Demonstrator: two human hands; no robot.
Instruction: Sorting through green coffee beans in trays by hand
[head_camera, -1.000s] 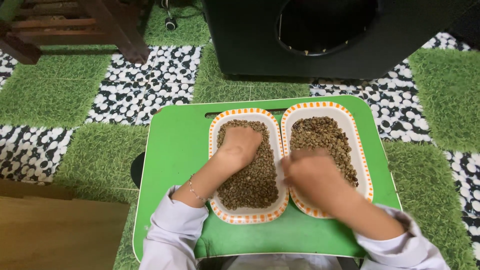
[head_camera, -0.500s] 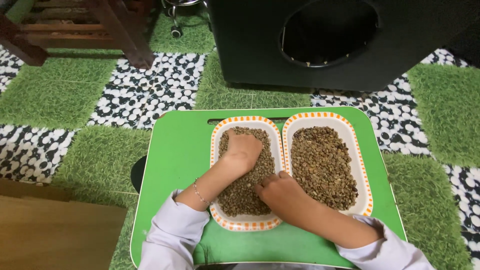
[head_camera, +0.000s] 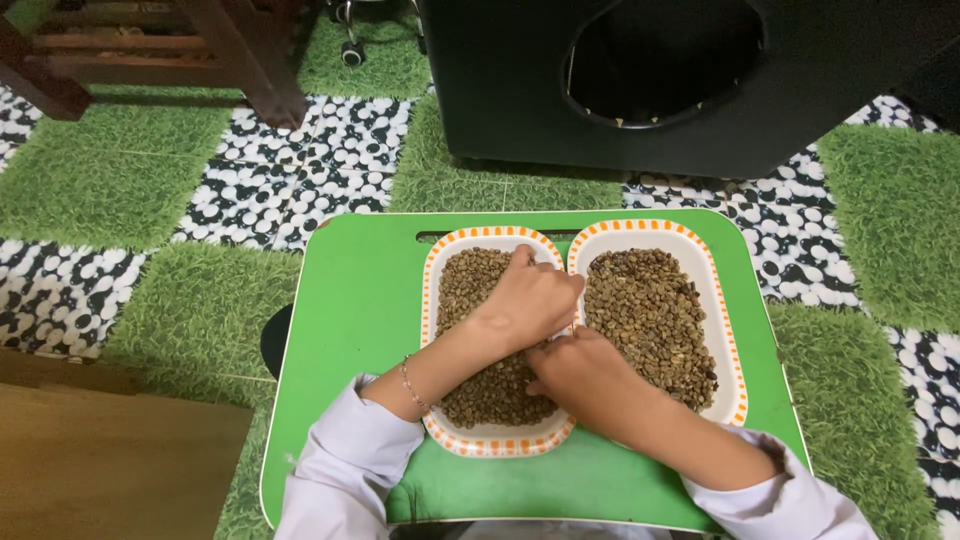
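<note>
Resting nearest the viewer, two pale sleeves (head_camera: 340, 470) lie on the green bench (head_camera: 355, 300). Right hand (head_camera: 580, 375) sits curled at the inner edge where the two dishes meet, fingertips down in the beans; whether its grip holds any beans cannot be told. Left hand (head_camera: 530, 300), a thin bracelet (head_camera: 410, 383) at its wrist, lies palm-down just beyond, across the left dish (head_camera: 436, 300), fingers loosely bent over the brown beans (head_camera: 475, 275), nothing visibly pinched. Right dish (head_camera: 722, 300), orange-rimmed like its neighbour and touching it, holds a second heap of beans (head_camera: 650, 310). Farther off: grass-and-pebble floor mats (head_camera: 120, 190), a black box with an oval opening (head_camera: 660, 70).
</note>
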